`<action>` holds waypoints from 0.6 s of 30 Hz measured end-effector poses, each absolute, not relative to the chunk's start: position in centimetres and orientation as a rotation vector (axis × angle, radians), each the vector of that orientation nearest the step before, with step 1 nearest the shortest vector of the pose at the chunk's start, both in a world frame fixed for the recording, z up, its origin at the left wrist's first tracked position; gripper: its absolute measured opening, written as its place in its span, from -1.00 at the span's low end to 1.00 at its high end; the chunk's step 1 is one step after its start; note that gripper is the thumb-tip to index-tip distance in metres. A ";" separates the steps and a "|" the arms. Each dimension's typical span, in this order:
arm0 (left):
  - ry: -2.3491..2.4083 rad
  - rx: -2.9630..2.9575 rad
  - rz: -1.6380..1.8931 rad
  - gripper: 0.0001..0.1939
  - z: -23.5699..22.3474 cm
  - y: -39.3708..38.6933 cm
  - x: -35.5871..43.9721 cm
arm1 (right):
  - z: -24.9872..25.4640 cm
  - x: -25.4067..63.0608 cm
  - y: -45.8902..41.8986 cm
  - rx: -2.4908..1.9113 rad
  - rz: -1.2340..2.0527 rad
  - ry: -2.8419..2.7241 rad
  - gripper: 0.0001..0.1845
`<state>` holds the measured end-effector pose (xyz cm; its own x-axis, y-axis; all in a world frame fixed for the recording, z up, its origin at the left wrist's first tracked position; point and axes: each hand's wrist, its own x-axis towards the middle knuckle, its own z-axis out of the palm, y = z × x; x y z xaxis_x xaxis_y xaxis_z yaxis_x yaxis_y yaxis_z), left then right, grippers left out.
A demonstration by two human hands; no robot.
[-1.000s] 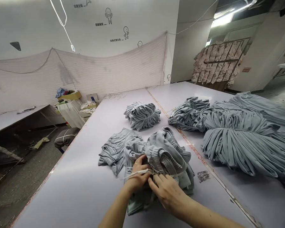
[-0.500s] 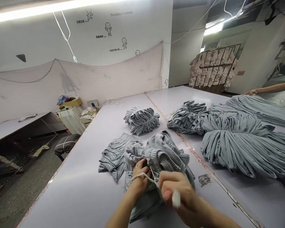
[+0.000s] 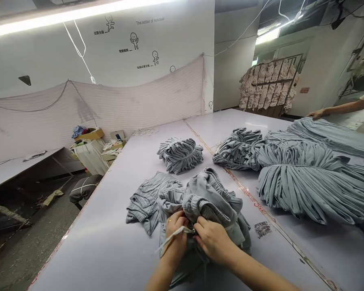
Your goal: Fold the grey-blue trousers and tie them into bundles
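Observation:
A bundle of grey garments with gathered elastic waistbands (image 3: 209, 192) lies on the table in front of me. A white cloth tie (image 3: 177, 231) runs over the back of my left hand (image 3: 175, 234) to a spot between both hands. My left hand, a ring on one finger, is closed at the bundle's near side, pinching the tie there. Close beside it, my right hand (image 3: 214, 239) is closed too, with thumb and fingers pinched at the tie. The fingertips of both hands are partly hidden in the cloth folds. Flat grey garments (image 3: 147, 200) touch the bundle's left side.
Beyond is a tied grey bundle (image 3: 180, 154). Larger tied bundles (image 3: 294, 178) lie on the right of the white table (image 3: 103, 238). Another person's hand (image 3: 317, 114) rests on grey cloth at far right. Boxes (image 3: 94, 134) and a stool (image 3: 85, 188) stand left of the table.
My right hand has gone from a blurred fist near me, with a white strip end sticking out, forward to the bundle beside my left hand. The left hand has barely shifted.

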<state>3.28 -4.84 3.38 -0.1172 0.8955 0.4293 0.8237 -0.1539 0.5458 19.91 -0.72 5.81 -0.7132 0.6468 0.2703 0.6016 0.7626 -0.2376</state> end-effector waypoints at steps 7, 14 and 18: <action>1.960 1.946 1.022 -0.80 2.3 -8.4 4.7 | 7.4 20.0 1.5 -0.904 0.836 -2.480 -0.82; 1.762 1.718 1.089 -0.84 3.3 -7.3 4.1 | 10.0 18.8 1.1 -0.754 1.833 -1.960 -0.74; 1.620 1.562 1.151 -0.79 4.0 -7.4 3.1 | 9.0 21.1 -0.3 -1.020 0.920 -2.327 -0.86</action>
<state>3.12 -7.36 3.96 -0.1231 0.9822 0.1418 0.4573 -0.0706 0.8865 21.13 -0.32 9.03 -0.6333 0.7643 0.1215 0.4747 0.5077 -0.7190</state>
